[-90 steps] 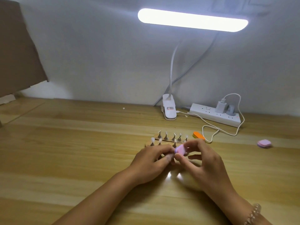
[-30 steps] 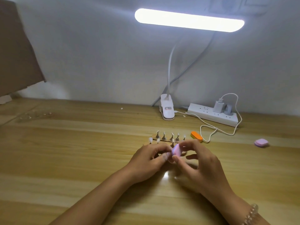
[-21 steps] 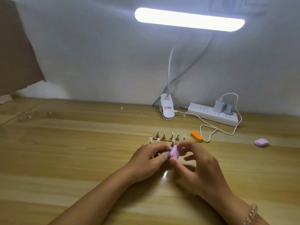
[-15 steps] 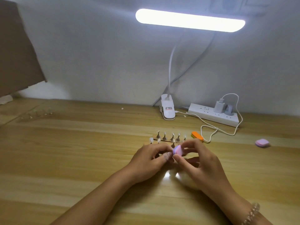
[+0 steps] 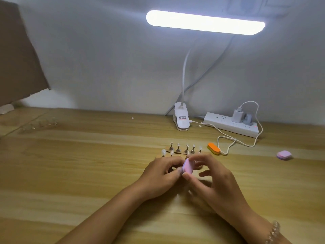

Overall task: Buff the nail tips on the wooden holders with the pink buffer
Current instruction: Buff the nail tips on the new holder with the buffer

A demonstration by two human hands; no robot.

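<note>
A beaded bracelet [image 5: 273,232] circles the wrist of the right hand [image 5: 217,184], nearest the camera at the lower right. Both forearms reach forward over the wooden table [image 5: 84,175] and the hands meet at its middle. The right hand's grip is closed on the pink buffer [image 5: 187,166], thumb below and forefinger on top, with the pad standing on edge and its broad face toward the left hand [image 5: 161,175]. The left hand's fingers are curled, thumb and forefinger tips drawn in against the buffer's left side; what that grip has hold of, if anything, is hidden and cannot be told. Just beyond the knuckles stand the wooden holders [image 5: 166,148] in two rows, with pale nail tips [image 5: 163,152] on small metal stands. To their right lies an orange buffer [image 5: 213,148], and further right, well apart, a second pink pad [image 5: 283,154]. At the wall sit a lamp clamp [image 5: 182,119] and a white power strip [image 5: 230,124], beneath the lit lamp bar [image 5: 204,22].
</note>
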